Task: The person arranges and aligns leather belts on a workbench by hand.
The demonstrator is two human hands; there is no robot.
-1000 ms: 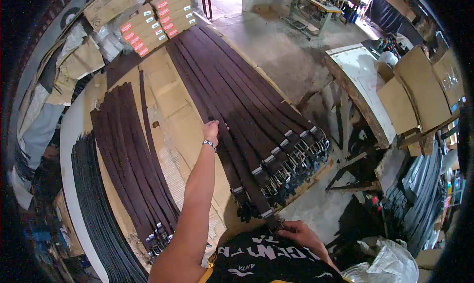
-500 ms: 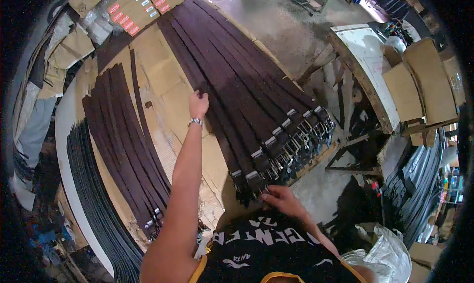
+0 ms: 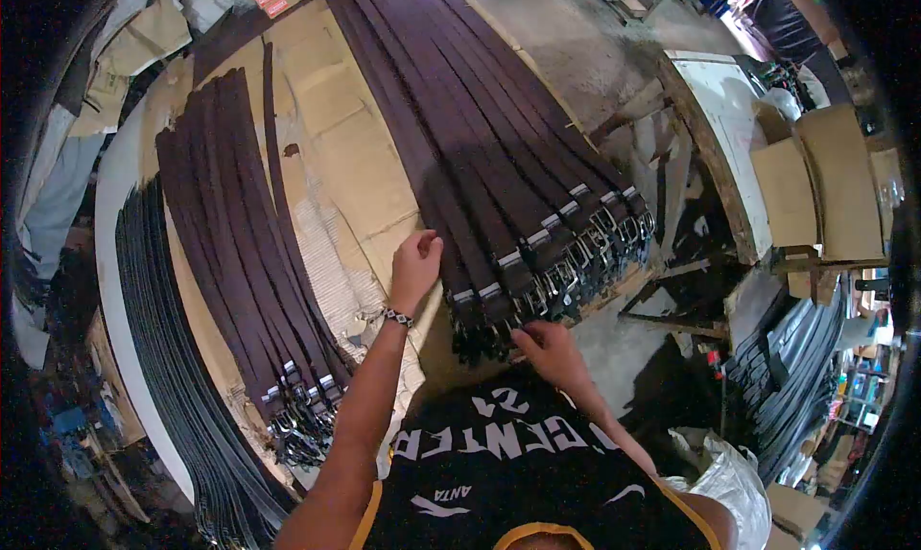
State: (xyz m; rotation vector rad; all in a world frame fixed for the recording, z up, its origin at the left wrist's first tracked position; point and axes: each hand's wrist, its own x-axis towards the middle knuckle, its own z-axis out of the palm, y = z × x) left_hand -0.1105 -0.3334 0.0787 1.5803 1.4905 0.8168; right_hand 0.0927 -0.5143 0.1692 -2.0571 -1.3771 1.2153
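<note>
The left hand [image 3: 414, 267] lies with fingers curled against the outer edge of the row of brown belts [image 3: 480, 147] on the cardboard-covered table [image 3: 355, 166], seemingly holding the straps aligned. The right hand [image 3: 552, 351] touches the buckle ends [image 3: 499, 320] at the near edge. Whether either hand clasps a strap, I cannot tell.

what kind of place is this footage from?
Most likely a belt-making or leather-goods workshop: dozens of brown buckled belts laid in rows on a cardboard-covered table, and a stack of black straps along its left edge.
</note>
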